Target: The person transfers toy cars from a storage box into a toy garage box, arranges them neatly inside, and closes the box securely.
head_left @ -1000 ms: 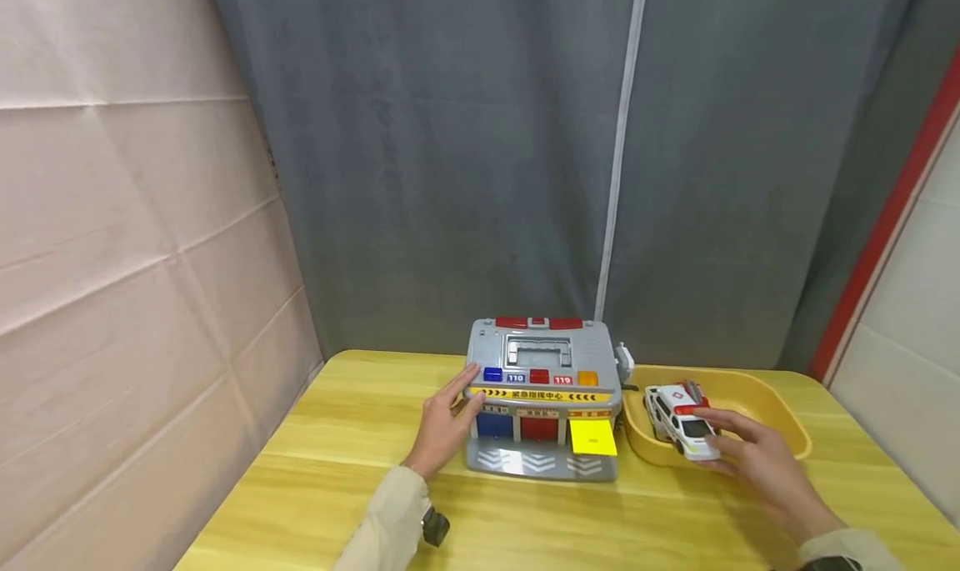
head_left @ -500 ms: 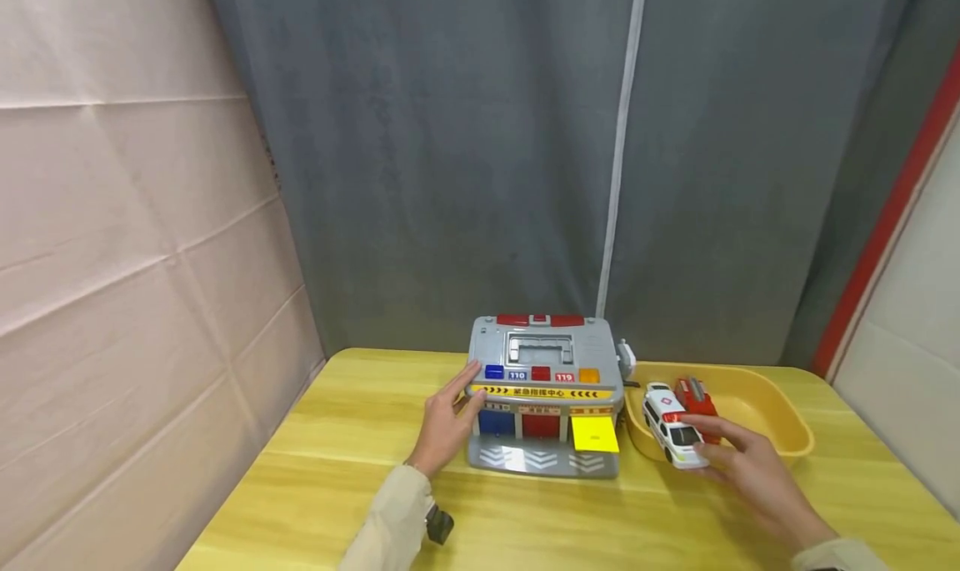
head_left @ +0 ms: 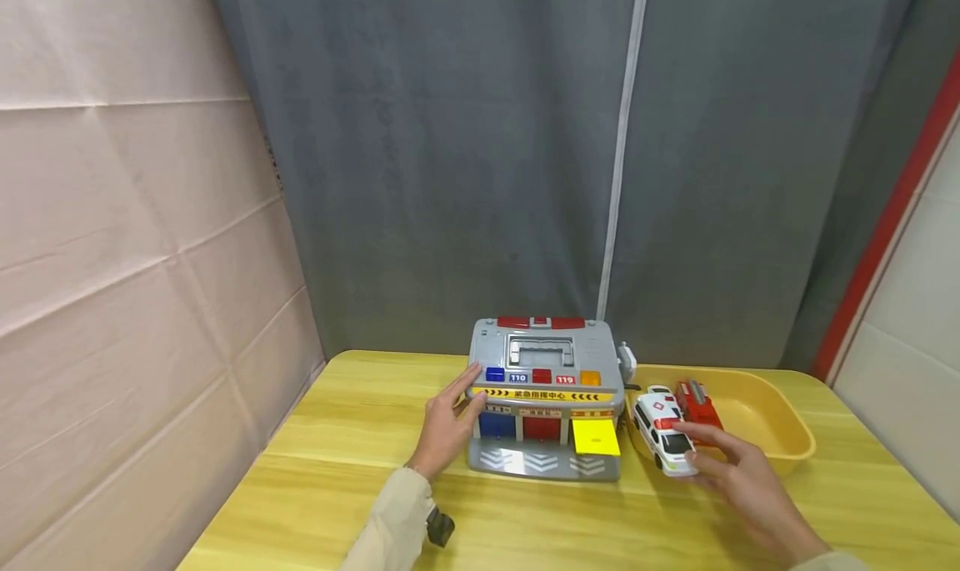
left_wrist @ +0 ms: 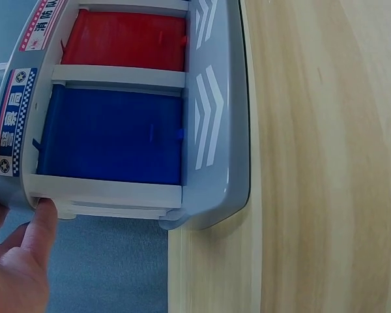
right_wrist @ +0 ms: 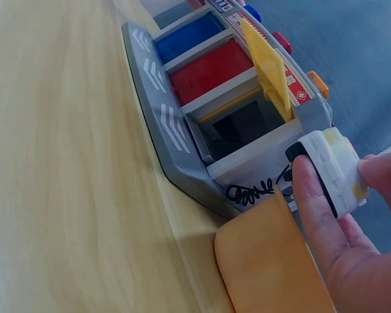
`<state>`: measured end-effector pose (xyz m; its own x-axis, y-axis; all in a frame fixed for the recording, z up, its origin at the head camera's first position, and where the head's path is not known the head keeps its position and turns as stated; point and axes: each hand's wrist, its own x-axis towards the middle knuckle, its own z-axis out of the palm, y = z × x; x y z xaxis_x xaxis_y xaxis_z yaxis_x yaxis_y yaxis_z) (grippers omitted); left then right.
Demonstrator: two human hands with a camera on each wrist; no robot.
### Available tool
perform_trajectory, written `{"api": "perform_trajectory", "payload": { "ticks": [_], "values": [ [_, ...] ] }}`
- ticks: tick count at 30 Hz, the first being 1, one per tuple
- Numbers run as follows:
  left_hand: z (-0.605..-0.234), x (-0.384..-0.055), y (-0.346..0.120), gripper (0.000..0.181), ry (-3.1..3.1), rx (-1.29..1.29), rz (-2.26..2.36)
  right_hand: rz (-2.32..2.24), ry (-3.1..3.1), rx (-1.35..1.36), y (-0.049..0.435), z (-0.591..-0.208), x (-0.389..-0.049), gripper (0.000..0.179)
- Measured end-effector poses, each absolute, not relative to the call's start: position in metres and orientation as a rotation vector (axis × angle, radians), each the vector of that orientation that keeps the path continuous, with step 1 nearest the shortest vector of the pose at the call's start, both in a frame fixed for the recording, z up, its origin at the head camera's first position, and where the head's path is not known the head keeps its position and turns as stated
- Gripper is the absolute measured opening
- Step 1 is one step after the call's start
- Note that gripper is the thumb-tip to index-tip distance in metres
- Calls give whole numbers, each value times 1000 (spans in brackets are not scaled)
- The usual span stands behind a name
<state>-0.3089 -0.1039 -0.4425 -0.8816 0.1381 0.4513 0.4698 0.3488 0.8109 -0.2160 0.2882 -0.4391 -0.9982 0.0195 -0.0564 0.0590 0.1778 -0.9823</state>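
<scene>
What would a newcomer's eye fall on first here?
Probably the gray toy station on the table, its yellow door raised and its red door and blue door shut. Next, the white toy ambulance held in the right hand, toward the table's right side, by the yellow bin holding a red toy truck.

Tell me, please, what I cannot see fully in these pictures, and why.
Head: part of the red truck, behind the ambulance and right hand.
Left wrist: part of the left hand, cut off by the left edge.
Right wrist: much of the tray, cut off by the bottom edge.
</scene>
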Motion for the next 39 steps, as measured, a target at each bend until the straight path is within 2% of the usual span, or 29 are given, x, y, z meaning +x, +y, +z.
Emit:
{"api": "perform_trajectory", "payload": {
  "ticks": [20,39],
  "values": [
    [-443,-308,-103,48,-2320,-530,-1540,-1999,2291,93,274,-445,-203,41],
    [-443,-309,-104,48,-2313,-529,-1540,-1960,2275,-61,273,-457,-194,40]
  ]
}}
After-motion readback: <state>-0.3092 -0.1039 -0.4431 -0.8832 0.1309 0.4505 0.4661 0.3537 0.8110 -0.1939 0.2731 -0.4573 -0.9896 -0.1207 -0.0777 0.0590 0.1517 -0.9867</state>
